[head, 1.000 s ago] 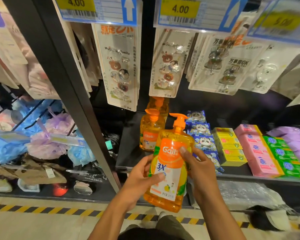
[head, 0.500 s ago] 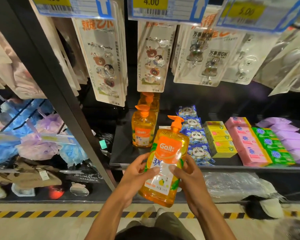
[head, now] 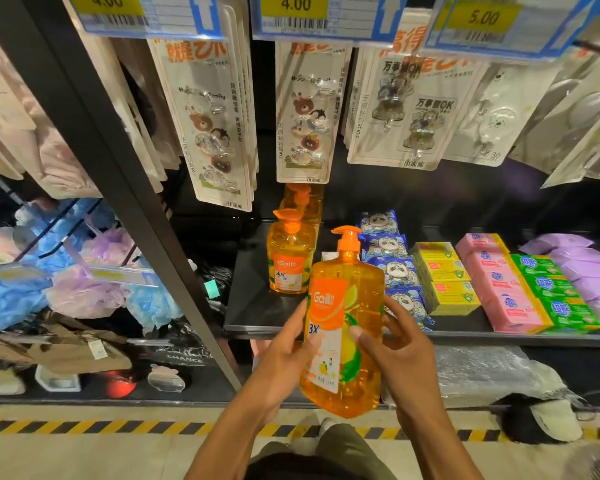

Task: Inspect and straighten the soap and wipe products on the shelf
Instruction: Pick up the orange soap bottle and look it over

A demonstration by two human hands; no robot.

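Off the shelf (head: 257, 306), just before its front edge, a bottle (head: 343, 323) of orange soap is held upright between both hands. Its label is turned toward the camera, which suits a check of the print and pump. It is kept clear of the board, so it is judged not yet returned to its row. Two spare bottles (head: 290, 261) are lined front to back at the shelf's left, and the bare board before them looks the likely slot. To their right, wipe packs (head: 388, 258) and soap bars (head: 444, 278) are laid in columns running front to back, faces up for shoppers.

The left hand (head: 284, 355) is cupped round the bottle's left side, with the thumb laid across the label. The right hand (head: 402, 358) is wrapped round the right side, thumb pressed on the front, fingers (head: 400, 318) slightly spread along the flank. Both forearms are raised from below and converge on the bottle.
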